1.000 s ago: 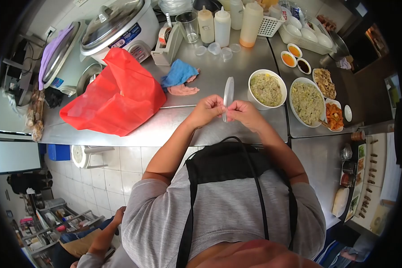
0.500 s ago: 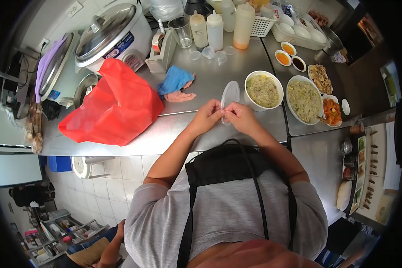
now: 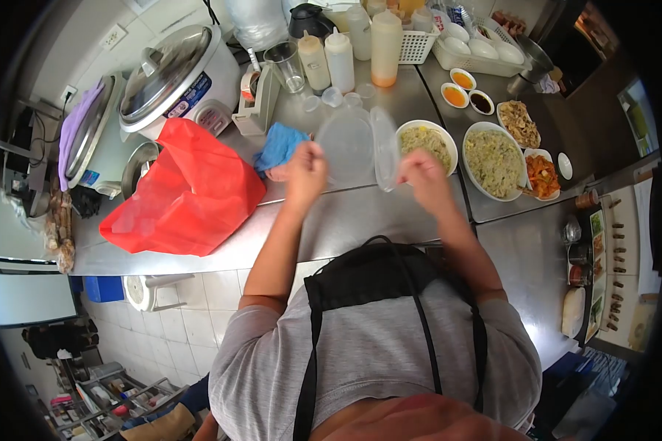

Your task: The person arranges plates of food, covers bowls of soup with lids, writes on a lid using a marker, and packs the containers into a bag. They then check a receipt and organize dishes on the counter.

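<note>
Desk [image 3: 360, 220] front edge is running across mid-frame. Red bag [image 3: 184, 202] is bounding the left side, white food tub [image 3: 454, 153] the right; the steel strip between them is giving working room. Left forearm [image 3: 278, 257] is pointing nearly straight up the frame; right forearm [image 3: 467, 253] is slanting up-left, right hand [image 3: 424, 176] overlapping the tub in view, can't tell if touching. Left hand [image 3: 306, 173]: fingers bunching, pinching the left clear lid [image 3: 346, 147] by its left rim, frame centre. Right fingers are curling, pinching the tilted right clear lid [image 3: 385, 151] just beside it. Blur is hiding exact fingertip contact.
</note>
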### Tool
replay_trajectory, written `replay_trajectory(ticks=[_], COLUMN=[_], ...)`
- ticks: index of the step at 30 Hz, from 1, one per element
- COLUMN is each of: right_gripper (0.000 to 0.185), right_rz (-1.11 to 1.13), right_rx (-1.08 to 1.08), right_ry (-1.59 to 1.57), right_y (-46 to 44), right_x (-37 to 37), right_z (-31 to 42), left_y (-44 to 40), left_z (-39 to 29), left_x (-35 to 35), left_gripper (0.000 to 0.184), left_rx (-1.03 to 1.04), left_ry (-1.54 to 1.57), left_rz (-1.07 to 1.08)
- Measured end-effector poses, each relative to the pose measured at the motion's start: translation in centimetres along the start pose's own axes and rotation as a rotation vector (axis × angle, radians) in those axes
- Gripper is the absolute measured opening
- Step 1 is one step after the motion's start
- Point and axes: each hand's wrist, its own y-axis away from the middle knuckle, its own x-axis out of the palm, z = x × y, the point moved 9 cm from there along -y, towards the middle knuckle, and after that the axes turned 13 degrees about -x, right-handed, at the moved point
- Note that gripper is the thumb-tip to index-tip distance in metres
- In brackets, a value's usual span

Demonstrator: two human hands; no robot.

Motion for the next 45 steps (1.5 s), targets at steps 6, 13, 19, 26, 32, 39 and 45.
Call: replay_trajectory(ticks=[6, 13, 19, 26, 32, 39, 45], right_gripper=[0.007, 0.007, 0.010, 0.028, 0.034, 0.032, 0.031], right_rz=[-0.211, -0.201, -0.347, -0.508, -0.325, -0.281, -0.318], right_rx=[0.136, 0.190, 0.316, 0.027, 0.110, 0.174, 0.148], right_ry=[-0.484, -0.590, -0.383, 0.490, 0.790, 0.951, 0.805], right_y=[0.0, 0.9, 1.4, 1.6, 1.5, 1.0, 2.1], right_x=[-5.7, -6.6, -8.9, -13.1, -13.1, -13.7, -14.5], right_z=[-1.0, -1.2, -3.6, -2.8, -5.0, -6.3, -8.3], left_y=[0.5, 0.0, -0.4, 0.4, 0.7, -0.5, 0.2], left_z=[-4.2, 0.8, -1.0, 2.1, 2.8, 3.6, 2.7], left_x=[1.0, 4.7, 11.4, 15.5, 16.2, 16.8, 16.8], left_gripper=[0.015, 0.030, 0.036, 0.042, 0.045, 0.044, 0.047], left_rx=[0.457, 0.145, -0.099, -0.128, 0.012, 0.066, 0.125], left_ry=[-0.625, -0.320, 0.183, -0.185, -0.178, -0.296, -0.297], left_rz=[-0.223, 0.157, 0.402, 0.258, 0.262, 0.284, 0.252])
